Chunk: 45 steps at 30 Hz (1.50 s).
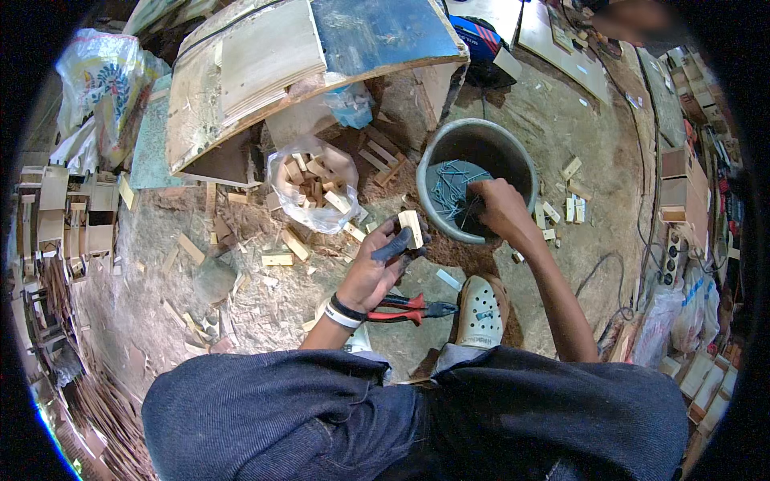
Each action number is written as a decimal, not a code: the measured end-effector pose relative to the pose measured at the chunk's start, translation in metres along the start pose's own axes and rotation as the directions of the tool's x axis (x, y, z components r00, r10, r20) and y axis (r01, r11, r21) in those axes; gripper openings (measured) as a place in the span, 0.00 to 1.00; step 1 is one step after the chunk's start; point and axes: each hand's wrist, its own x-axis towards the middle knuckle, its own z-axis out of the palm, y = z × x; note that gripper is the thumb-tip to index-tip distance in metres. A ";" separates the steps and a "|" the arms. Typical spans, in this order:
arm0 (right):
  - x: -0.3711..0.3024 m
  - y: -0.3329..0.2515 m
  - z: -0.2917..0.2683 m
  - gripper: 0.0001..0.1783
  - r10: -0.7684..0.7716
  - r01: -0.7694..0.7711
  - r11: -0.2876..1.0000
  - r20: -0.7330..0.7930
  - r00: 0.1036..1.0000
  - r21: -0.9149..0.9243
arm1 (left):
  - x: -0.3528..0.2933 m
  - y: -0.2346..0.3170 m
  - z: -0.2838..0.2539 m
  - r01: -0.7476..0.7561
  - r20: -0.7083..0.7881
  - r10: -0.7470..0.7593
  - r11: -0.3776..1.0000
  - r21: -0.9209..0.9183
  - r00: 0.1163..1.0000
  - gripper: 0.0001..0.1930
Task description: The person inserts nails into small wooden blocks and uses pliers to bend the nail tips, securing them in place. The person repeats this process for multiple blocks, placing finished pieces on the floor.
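A small pale wooden block (411, 228) is gripped upright between the thumb and fingers of my left hand (383, 260), which has dark coverings or stains on some fingers. My right hand (504, 210) reaches into a grey round bucket (520, 152), its fingers bent down and closed among thin bluish metal wire pieces (451, 183). Whether a piece sits between those fingertips is hidden. Below my left hand, pliers with red and black handles (405, 309) lie on the floor beside my pale clog (481, 311).
A clear plastic bag (317, 218) of wooden blocks lies left of the bucket. Behind it stands a worn low wooden bench (265, 68). Loose blocks (573, 208) and offcuts are scattered around. Stacked wood lines both sides. A cable (613, 268) and power strip (672, 255) lie at right.
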 end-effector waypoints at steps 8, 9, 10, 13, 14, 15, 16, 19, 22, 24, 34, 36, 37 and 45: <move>-0.037 0.000 -0.058 0.14 -0.109 0.156 0.959 -0.199 0.974 0.237 | -0.001 -0.004 0.013 -0.008 -0.054 0.010 1.000 0.030 0.998 0.24; -0.041 -0.002 -0.061 0.14 -0.128 0.182 0.955 -0.228 0.965 0.235 | -0.001 -0.004 0.014 -0.016 -0.033 0.016 1.000 0.006 0.999 0.24; -0.043 -0.004 -0.063 0.14 -0.121 0.190 0.930 -0.226 0.967 0.315 | 0.000 -0.004 0.015 -0.014 -0.029 0.014 1.000 -0.016 0.999 0.24; -0.046 -0.010 -0.067 0.12 -0.072 0.169 0.842 -0.204 0.976 0.512 | 0.003 -0.004 0.018 -0.007 0.004 0.007 0.997 -0.074 1.000 0.25; -0.047 -0.012 -0.068 0.12 -0.031 0.131 0.821 -0.185 0.982 0.556 | 0.005 -0.003 0.019 0.002 0.006 -0.002 0.996 -0.088 1.000 0.25; -0.048 -0.015 -0.068 0.12 0.051 0.042 0.805 -0.139 0.989 0.592 | 0.006 -0.002 0.019 0.008 0.017 -0.007 0.998 -0.066 1.000 0.25; -0.051 -0.019 -0.068 0.11 0.002 0.106 0.774 -0.169 0.986 0.624 | 0.007 -0.002 0.020 0.018 0.019 -0.017 0.999 -0.040 1.000 0.25; -0.057 -0.034 -0.064 0.10 -0.026 0.154 0.765 -0.209 0.978 0.626 | 0.010 0.001 0.022 0.023 0.040 -0.023 1.000 -0.005 0.999 0.25; -0.058 -0.050 -0.060 0.08 -0.075 0.217 0.815 -0.274 0.959 0.538 | 0.014 0.001 0.024 0.011 0.060 -0.011 1.000 -0.004 0.998 0.26; -0.059 -0.058 -0.062 0.08 -0.031 0.138 0.813 -0.194 0.980 0.566 | 0.015 0.001 0.024 0.010 0.067 -0.009 1.000 -0.024 0.998 0.27; -0.075 -0.084 -0.067 0.07 -0.310 0.343 0.910 -0.169 0.936 0.234 | 0.012 -0.001 0.022 -0.042 0.055 0.042 0.999 -0.002 0.998 0.28; -0.074 -0.085 -0.067 0.07 -0.320 0.347 0.911 -0.146 0.936 0.224 | 0.012 0.000 0.024 -0.057 0.049 0.057 0.998 0.002 0.997 0.29; -0.074 -0.086 -0.066 0.06 -0.317 0.342 0.916 -0.143 0.938 0.208 | 0.012 0.001 0.026 -0.074 0.040 0.073 0.997 0.009 0.996 0.30; -0.081 -0.092 -0.055 0.04 -0.320 0.319 0.947 -0.131 0.939 -0.025 | 0.008 0.020 0.043 -0.194 -0.050 0.262 0.817 0.543 0.964 0.19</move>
